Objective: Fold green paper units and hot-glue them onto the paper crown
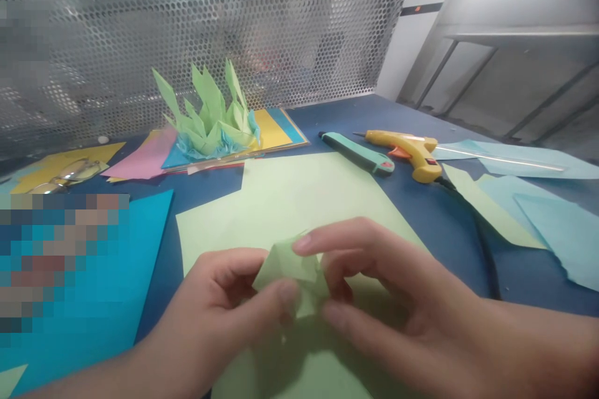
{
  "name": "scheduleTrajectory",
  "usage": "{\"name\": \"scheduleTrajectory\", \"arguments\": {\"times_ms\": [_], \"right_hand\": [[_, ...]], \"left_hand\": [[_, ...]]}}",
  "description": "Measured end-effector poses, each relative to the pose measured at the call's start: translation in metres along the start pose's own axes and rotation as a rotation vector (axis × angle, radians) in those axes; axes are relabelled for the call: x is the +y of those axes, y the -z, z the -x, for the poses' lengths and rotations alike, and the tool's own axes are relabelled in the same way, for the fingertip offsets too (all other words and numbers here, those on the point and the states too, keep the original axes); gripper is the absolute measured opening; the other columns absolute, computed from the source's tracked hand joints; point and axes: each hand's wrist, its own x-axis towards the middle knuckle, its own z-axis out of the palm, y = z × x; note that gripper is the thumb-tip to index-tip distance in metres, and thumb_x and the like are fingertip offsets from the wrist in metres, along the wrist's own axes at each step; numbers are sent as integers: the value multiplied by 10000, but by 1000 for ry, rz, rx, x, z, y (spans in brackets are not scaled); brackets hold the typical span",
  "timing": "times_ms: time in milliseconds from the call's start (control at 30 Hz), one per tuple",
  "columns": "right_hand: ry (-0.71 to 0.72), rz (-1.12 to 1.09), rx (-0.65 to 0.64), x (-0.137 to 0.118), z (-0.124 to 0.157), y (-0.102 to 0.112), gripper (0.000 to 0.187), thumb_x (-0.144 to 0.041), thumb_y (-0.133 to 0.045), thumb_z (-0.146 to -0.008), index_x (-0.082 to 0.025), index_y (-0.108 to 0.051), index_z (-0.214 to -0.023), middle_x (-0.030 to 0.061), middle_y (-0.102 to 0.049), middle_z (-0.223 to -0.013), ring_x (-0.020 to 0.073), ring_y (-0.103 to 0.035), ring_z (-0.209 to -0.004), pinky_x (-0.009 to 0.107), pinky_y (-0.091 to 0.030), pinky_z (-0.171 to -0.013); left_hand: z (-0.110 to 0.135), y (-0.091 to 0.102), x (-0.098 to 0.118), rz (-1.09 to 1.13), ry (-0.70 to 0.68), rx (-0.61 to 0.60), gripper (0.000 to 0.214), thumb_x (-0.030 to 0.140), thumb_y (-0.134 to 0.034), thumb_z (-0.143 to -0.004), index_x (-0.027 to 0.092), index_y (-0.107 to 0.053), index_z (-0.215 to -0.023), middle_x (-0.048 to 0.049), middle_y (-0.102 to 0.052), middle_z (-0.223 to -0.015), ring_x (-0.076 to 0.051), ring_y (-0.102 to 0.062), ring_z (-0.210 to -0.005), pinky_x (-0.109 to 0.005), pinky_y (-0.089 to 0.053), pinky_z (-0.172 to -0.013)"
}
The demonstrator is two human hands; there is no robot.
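The left grip [229, 305] is nearly closed, its thumb in front and its fingers behind, pinching the folded paper [285, 265], a small pale green piece. The right grip [397, 287] is half curled, its index fingertip on top of the folded paper and its thumb lower, apart from that fingertip; whether it also pinches the paper's right edge, I cannot tell. The folded paper thus sits between the two grips, over a large green sheet [309, 187] that lies on the blue table [350, 112] beneath them and reaches beyond them. Past the right grip lie a teal cutter [356, 153] and a yellow glue gun [416, 148], whose dark cord [486, 255] runs back behind the right hand. Farther right of that grip are a green strip [496, 209] and pale blue papers [566, 230]. Beyond the left grip a green paper plant [210, 106] stands upright on coloured sheets [276, 128]. Left of that grip lie a blue sheet [145, 262] and, farther off, a pair of glasses [70, 176].
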Motion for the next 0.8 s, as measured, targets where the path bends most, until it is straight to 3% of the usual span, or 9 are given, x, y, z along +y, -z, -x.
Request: {"name": "scheduleTrajectory", "arguments": {"times_ms": [100, 233, 367, 600, 800], "right_hand": [[53, 41, 50, 3, -1, -1, 413, 10, -561, -825, -209, -579, -1175, -14, -640, -885, 99, -636, -782, 173, -563, -731], [116, 117, 134, 7, -2, 0, 294, -11, -634, -802, -202, -706, -1014, 34, -587, -1034, 116, -641, -944, 197, -566, -865], [118, 111, 97, 7, -3, 2, 197, -31, -661, -838, -192, -742, -916, 32, -626, -1032, 95, -687, -916, 158, -565, -861], [146, 126, 135, 7, -6, 1, 192, -20, -686, -864, -134, -745, -1006, -4, -744, -899, 43, -700, -835, 61, -522, -821], [125, 187, 177, 8, -4, 0, 268, -6, -649, -799, -141, -749, -1008, 27, -701, -972, 67, -692, -893, 96, -536, -843]], "left_hand": [[0, -1, 1, -40, -26, 1, 83, 238, -802, -853, 315, -827, -868, 70, -538, -616, -71, -343, -527, -131, -344, -497], [-1, -3, 3, -149, -22, -45, 87, 350, -744, -906, 289, -798, -938, 25, -660, -780, -136, -536, -698, -182, -470, -619], [0, -3, 1, -303, -104, 31, 224, 458, -695, -921, 259, -732, -825, 22, -627, -798, -161, -558, -773, -195, -485, -669], [5, 4, -7, -171, -62, 72, 135, 413, -679, -955, 291, -650, -905, 62, -625, -783, -111, -566, -705, -148, -496, -643], [3, 1, -6, -251, -57, 90, 219, 438, -617, -989, 348, -673, -1181, 38, -675, -905, -132, -621, -794, -162, -521, -674]]}}
